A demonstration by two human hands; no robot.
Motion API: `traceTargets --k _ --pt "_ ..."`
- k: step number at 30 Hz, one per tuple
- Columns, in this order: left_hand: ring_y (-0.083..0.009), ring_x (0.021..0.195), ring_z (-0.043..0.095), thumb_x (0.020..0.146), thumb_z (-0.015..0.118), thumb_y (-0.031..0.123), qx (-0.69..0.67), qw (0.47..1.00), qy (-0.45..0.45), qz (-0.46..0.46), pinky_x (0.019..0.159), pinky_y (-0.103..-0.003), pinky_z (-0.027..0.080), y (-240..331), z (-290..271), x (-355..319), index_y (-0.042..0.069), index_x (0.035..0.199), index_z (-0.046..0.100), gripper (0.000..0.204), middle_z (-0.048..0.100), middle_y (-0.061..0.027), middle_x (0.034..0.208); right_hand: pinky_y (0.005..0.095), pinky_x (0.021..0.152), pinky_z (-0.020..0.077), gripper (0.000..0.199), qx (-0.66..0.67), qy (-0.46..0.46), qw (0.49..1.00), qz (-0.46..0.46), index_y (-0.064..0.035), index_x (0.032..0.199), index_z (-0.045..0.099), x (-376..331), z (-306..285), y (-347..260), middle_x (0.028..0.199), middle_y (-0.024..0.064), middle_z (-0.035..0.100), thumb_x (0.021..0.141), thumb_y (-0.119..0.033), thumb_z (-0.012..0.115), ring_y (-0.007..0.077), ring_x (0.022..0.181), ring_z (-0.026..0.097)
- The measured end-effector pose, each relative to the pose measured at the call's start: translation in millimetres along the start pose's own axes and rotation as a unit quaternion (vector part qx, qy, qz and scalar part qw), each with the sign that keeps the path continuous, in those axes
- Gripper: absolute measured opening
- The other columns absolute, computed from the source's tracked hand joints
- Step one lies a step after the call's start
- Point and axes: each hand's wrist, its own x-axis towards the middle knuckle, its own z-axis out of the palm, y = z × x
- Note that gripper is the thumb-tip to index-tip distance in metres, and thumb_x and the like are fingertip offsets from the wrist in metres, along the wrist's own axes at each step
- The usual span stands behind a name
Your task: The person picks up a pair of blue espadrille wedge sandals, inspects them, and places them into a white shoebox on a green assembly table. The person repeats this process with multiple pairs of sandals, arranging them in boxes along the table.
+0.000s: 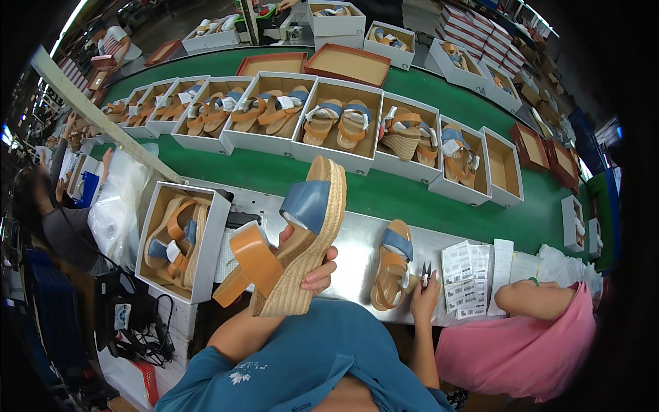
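A wedge sandal [329, 206] with a blue toe band, a tan ankle strap and a woven rope sole is raised in front of me. My left hand [320, 275] grips it around the wedge, fingers wrapped on the rope side. Down on the metal worktop lies a matching sandal [395, 254], sole down. Just right of it, my right hand [425, 296] is closed around small dark thread snips [427, 269], whose tips point away from me. At my left stands an open white shoe box [214, 250] with a pair of the same sandals inside.
Beyond the worktop, a row of open white boxes [334, 156], most with sandals, stands on a green conveyor belt [274, 167]. Sheets of printed labels [468, 275] lie to my right, beside a co-worker's pink sleeve [522, 347]. A slanted pale bar [110, 123] crosses the left side.
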Motion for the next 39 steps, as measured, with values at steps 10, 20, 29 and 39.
traceTargets --k 10,20,29,39 --pt "-0.0231 0.059 0.056 0.085 0.051 0.066 0.017 0.999 0.025 0.011 0.046 -0.031 0.045 -1 13 -4 -0.016 0.112 0.047 0.086 0.053 -0.0212 0.079 0.0343 0.103 0.0407 0.08 0.312 -0.4 0.86 0.052 0.0021 0.144 0.025 -27 -14 -38 0.135 0.0143 0.046 0.076 -0.003 0.067 0.0214 0.123 0.049" --pt "-0.0245 0.062 0.056 0.084 0.053 0.066 0.155 0.98 -0.075 -0.104 0.048 -0.032 0.047 21 1 -5 -0.014 0.114 0.046 0.085 0.054 -0.0215 0.09 0.0357 0.103 0.0413 0.091 0.411 -0.434 0.798 0.077 -0.003 0.148 0.016 -36 3 -46 0.134 0.0111 0.046 0.075 0.004 0.069 0.021 0.122 0.049" --pt "-0.0289 0.094 0.059 0.094 0.055 0.042 0.062 0.98 0.174 0.071 0.08 -0.037 0.055 4 -5 -17 -0.011 0.127 0.039 0.065 0.05 -0.02 0.117 0.0338 0.095 0.0444 0.059 0.382 -0.261 0.881 0.098 0.0027 0.139 0.035 -28 36 -49 0.121 0.011 0.056 0.091 -0.02 0.064 0.0194 0.113 0.054" --pt "-0.0405 0.116 0.055 0.093 0.053 0.041 -0.039 0.989 0.135 -0.051 0.097 -0.048 0.051 11 -35 -26 -0.008 0.136 0.038 0.066 0.052 -0.0298 0.123 0.0501 0.103 0.0436 0.075 0.782 -0.383 0.44 0.221 -0.0026 0.142 0.036 -24 13 -118 0.133 0.0232 0.048 0.09 -0.052 0.058 0.0361 0.122 0.051"
